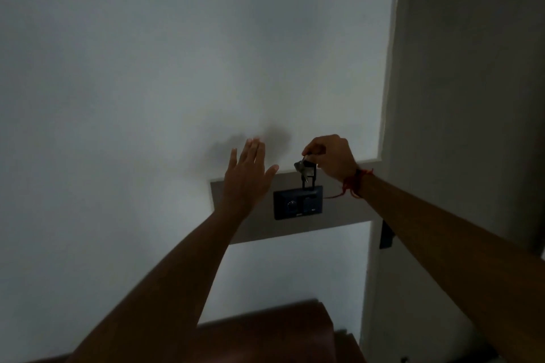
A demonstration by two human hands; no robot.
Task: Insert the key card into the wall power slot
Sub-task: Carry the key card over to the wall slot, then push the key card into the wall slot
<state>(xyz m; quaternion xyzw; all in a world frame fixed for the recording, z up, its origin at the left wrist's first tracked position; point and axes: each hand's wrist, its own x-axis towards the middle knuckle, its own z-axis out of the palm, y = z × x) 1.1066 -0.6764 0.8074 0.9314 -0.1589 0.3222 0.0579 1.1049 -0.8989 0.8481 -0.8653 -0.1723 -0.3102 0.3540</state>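
A dark switch panel with the power slot (298, 202) is fixed to a grey band on the white wall. A dark key card tag (308, 179) hangs upright with its lower end at the panel's top edge; whether it sits inside the slot I cannot tell. A few metal keys (300, 166) dangle beside it. My right hand (331, 156) pinches the top of the key bunch from above. My left hand (249, 175) is spread flat, fingers apart, against the wall just left of the panel, holding nothing.
The room is dim. A brown wooden surface (265, 333) lies below the panel. A wall corner and a darker side wall (460, 97) stand to the right, with a dark fitting (386, 234) behind my right forearm. A red thread is tied on my right wrist.
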